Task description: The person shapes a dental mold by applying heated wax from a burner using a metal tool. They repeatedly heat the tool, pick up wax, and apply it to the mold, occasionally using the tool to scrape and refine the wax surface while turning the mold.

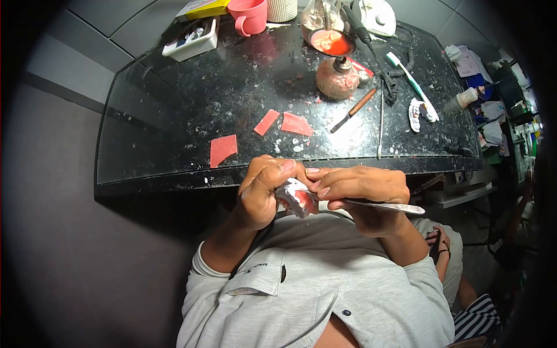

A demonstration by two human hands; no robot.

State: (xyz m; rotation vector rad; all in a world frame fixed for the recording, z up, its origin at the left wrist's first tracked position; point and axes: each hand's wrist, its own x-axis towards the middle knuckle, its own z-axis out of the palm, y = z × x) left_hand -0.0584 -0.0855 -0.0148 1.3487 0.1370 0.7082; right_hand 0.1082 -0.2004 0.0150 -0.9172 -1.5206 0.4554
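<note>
The cast (295, 185) is up in front of the chest, just off the near edge of the table (168, 116), pinched between the left hand's (261, 188) thumb and fingers. Right hand (371, 185) has its fingers closed around a metal tool (397, 206), working end hidden near the cast. I'd guess it's light and stiff but chips easily, with the pink wax (304, 200) softer and maybe slick, so grab the white base. Pocket (255, 277) lettering's too small to read, and no brands I can make out.

head-worn view — forward, steeply down
</note>
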